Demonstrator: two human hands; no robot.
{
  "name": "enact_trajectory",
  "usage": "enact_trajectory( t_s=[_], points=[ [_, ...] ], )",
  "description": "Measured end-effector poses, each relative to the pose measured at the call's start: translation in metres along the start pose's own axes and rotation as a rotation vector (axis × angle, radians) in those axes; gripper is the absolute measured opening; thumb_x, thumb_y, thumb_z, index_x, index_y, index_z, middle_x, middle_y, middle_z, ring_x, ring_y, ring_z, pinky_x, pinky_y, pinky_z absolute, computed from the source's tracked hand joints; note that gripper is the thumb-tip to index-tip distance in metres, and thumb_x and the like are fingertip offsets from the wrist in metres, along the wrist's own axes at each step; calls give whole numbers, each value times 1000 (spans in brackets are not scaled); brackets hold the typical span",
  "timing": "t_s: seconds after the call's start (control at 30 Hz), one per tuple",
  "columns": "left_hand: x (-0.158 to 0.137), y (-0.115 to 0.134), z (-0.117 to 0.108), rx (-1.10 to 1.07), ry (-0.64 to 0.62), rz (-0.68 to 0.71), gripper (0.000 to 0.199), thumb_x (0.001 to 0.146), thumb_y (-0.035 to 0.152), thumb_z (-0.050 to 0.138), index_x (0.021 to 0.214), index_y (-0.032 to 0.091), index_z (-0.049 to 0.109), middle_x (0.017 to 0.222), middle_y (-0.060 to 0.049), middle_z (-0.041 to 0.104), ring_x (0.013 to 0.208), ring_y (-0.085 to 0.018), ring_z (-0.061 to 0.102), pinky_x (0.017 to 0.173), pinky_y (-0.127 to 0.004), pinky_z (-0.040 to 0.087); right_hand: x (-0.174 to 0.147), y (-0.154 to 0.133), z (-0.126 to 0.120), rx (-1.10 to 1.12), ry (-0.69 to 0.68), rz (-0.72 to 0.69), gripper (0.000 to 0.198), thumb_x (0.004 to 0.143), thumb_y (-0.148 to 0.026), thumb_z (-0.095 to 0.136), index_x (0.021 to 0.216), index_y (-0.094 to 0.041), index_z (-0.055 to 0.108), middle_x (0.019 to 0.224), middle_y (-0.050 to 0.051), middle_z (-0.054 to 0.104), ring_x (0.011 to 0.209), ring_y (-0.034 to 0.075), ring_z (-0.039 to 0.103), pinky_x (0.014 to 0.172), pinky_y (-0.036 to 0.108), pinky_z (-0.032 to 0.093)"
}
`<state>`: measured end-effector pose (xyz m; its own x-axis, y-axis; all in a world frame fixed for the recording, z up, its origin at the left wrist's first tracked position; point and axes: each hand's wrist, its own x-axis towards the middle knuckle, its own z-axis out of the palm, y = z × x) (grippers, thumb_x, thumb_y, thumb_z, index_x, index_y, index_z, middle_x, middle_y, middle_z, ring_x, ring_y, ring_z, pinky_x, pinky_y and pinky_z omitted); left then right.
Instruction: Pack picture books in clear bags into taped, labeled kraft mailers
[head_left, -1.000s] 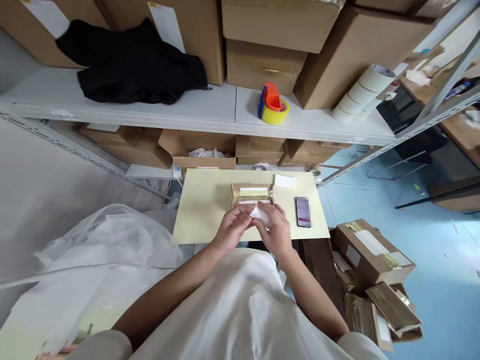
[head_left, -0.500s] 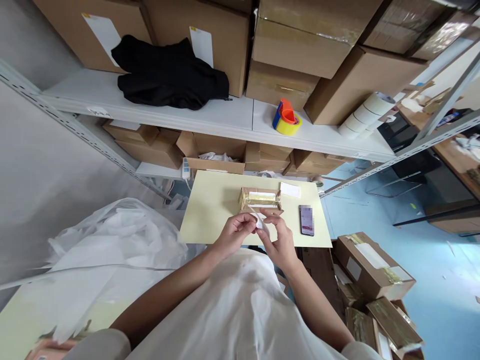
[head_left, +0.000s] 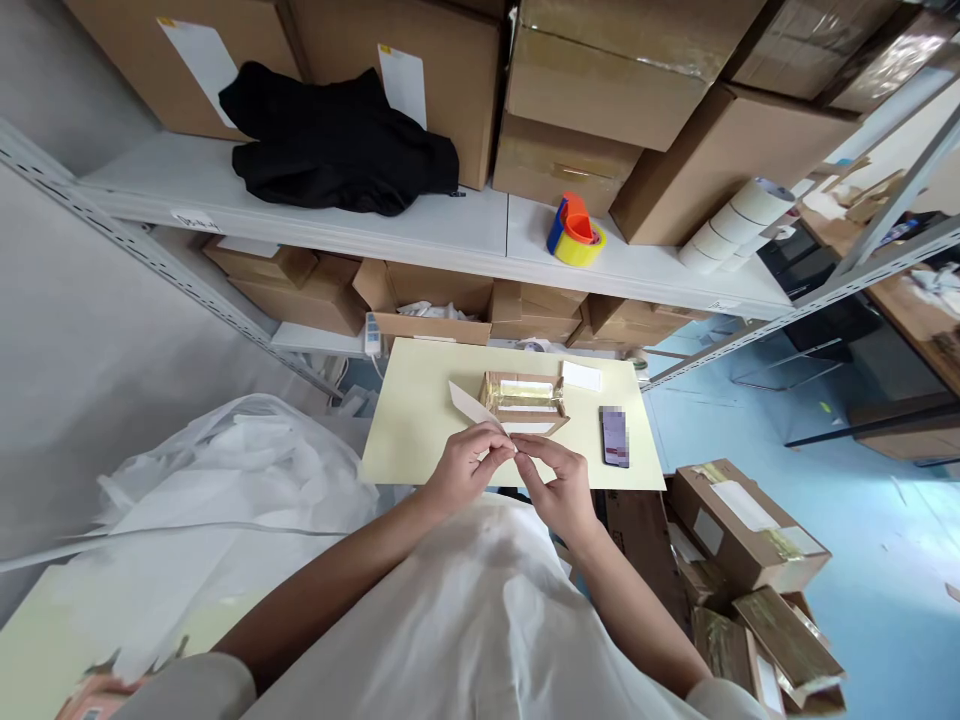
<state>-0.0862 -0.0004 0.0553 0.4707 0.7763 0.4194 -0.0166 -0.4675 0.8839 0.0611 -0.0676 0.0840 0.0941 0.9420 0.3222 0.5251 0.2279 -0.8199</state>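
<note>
My left hand [head_left: 474,462] and my right hand [head_left: 553,474] meet above the front of a pale yellow table, fingertips pinched on one corner of a white paper label [head_left: 471,404]. The label slants up and left from my fingers, its far end standing free. Right behind it lies a small taped cardboard box [head_left: 525,394] with white labels on its top and front side. My fingers hide the pinched corner. Right of the box lies a phone [head_left: 615,437] with its screen lit, and a white paper slip [head_left: 581,376] rests behind that.
A metal shelf [head_left: 465,232] behind the table bears cartons, black cloth [head_left: 337,140], a tape dispenser [head_left: 576,232] and tape rolls [head_left: 739,225]. White plastic wrapping [head_left: 255,470] heaps at left. Taped boxes [head_left: 750,525] are stacked on the floor at right.
The label has turned in my fingers and now sticks out to the upper left. My right fingers have come down and closed in beside the left ones.
</note>
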Motion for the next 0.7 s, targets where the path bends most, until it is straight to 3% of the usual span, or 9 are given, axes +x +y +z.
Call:
enact_trajectory(
  t_s=[0.17, 0.33, 0.5, 0.7],
  points=[
    [-4, -3, -2, 117, -58, 51, 15, 91, 21, 52, 78, 20, 59, 74, -1, 59, 74, -12, 56, 68, -24, 44, -3, 4, 3, 1, -26, 40, 21, 88, -22, 53, 98, -24, 71, 99, 6, 74, 92, 20, 70, 83, 33, 56],
    [-2, -2, 3, 136, -82, -24, 16, 93, 23, 46, 80, 19, 54, 78, -2, 57, 78, -14, 56, 72, -26, 45, -3, 10, 2, -65, -36, 99, 23, 91, -26, 48, 96, -21, 69, 90, 6, 74, 84, 20, 70, 76, 32, 55],
    [8, -3, 8, 123, -113, -94, 16, 93, 26, 43, 81, 20, 53, 85, -4, 57, 82, -15, 56, 76, -27, 44, 6, 21, -6, -7, -105, 72, 21, 87, -33, 57, 102, -22, 66, 100, 7, 73, 94, 22, 68, 83, 35, 54],
    [28, -9, 5, 32, -184, -217, 17, 88, 27, 47, 74, 19, 51, 78, -3, 56, 74, -14, 53, 68, -26, 42, 20, 49, -9, 309, -73, 335, 19, 84, -39, 59, 83, -21, 66, 85, 5, 72, 82, 20, 67, 77, 35, 53]
  ],
)
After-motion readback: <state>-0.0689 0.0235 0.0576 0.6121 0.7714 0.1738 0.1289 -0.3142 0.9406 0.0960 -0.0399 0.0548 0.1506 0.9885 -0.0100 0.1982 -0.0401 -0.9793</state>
